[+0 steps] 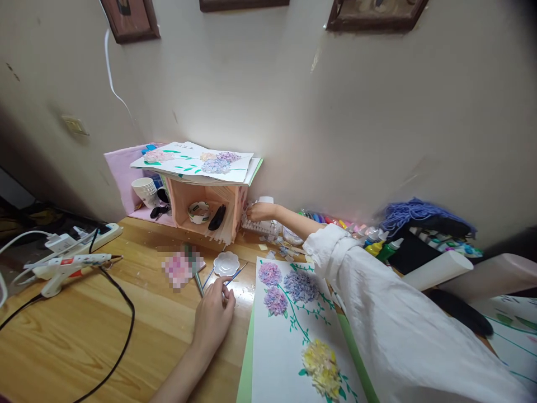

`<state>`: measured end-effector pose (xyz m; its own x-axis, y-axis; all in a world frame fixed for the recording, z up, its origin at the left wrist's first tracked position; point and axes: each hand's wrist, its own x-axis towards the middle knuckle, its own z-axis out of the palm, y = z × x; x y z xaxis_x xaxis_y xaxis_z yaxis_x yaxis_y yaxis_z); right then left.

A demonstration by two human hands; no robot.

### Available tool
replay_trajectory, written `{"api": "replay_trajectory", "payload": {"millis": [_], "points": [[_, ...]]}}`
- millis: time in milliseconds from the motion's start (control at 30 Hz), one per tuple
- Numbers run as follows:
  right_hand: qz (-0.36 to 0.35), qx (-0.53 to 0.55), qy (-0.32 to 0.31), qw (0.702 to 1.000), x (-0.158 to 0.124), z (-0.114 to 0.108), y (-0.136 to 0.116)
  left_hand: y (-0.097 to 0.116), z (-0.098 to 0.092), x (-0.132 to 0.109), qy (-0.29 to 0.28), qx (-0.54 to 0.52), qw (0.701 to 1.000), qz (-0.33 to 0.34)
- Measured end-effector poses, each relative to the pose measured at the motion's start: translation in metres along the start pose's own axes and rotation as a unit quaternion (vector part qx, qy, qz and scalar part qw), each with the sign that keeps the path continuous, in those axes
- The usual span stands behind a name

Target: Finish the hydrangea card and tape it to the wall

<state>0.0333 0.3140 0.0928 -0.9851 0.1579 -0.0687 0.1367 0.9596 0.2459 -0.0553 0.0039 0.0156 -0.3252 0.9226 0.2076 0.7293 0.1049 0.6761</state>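
Note:
My left hand (213,316) rests on the wooden table (84,330), its fingers pinched on a thin paintbrush (235,275) that lies beside a small white flower-shaped palette (226,263). My right hand (260,211), in a white sleeve (377,313), reaches far back to the wall, fingers curled at a white ridged object (260,226) next to the wooden box (207,212). What it grips, if anything, is hidden. A white sheet with paper flowers (289,336) lies in front of me.
A glue gun (71,266) and power strip (90,235) with cables lie at the left. Paper cups (145,190), a tape roll (198,211) and flower artwork (193,159) sit by or on the box. Paint bottles (377,243), blue yarn (419,212) and a white roll (438,268) crowd the right.

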Motion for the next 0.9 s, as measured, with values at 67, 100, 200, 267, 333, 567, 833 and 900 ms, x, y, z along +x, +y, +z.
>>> {"api": "replay_trajectory", "payload": {"millis": [67, 100, 200, 267, 333, 567, 833, 900], "points": [[-0.010, 0.030, 0.016, 0.999, -0.003, -0.005, 0.000, -0.001, 0.000, 0.001, 0.005, 0.008, 1.000, 0.001], [-0.012, 0.048, 0.030, 0.998, -0.007, -0.009, 0.000, -0.002, 0.000, 0.002, 0.008, 0.013, 1.000, 0.001], [0.028, 0.095, 0.106, 0.989, -0.029, -0.026, -0.009, -0.004, 0.000, 0.004, 0.017, 0.016, 1.000, 0.003], [0.083, 0.124, 0.171, 0.974, -0.056, -0.039, -0.027, -0.002, 0.000, 0.004, 0.020, -0.005, 1.000, 0.020], [0.148, 0.182, 0.236, 0.943, -0.091, -0.050, -0.059, 0.005, 0.002, 0.001, 0.020, -0.037, 0.998, 0.052], [0.272, 0.690, 0.323, 0.587, -0.210, -0.046, -0.225, 0.054, 0.007, -0.046, -0.183, -0.110, 0.951, 0.222], [0.293, 0.794, 0.154, 0.510, -0.250, -0.022, -0.327, 0.073, -0.004, -0.087, -0.347, -0.011, 0.885, 0.309], [0.270, 0.776, 0.103, 0.561, -0.252, -0.031, -0.339, 0.074, -0.011, -0.096, -0.405, -0.022, 0.862, 0.303]]}}
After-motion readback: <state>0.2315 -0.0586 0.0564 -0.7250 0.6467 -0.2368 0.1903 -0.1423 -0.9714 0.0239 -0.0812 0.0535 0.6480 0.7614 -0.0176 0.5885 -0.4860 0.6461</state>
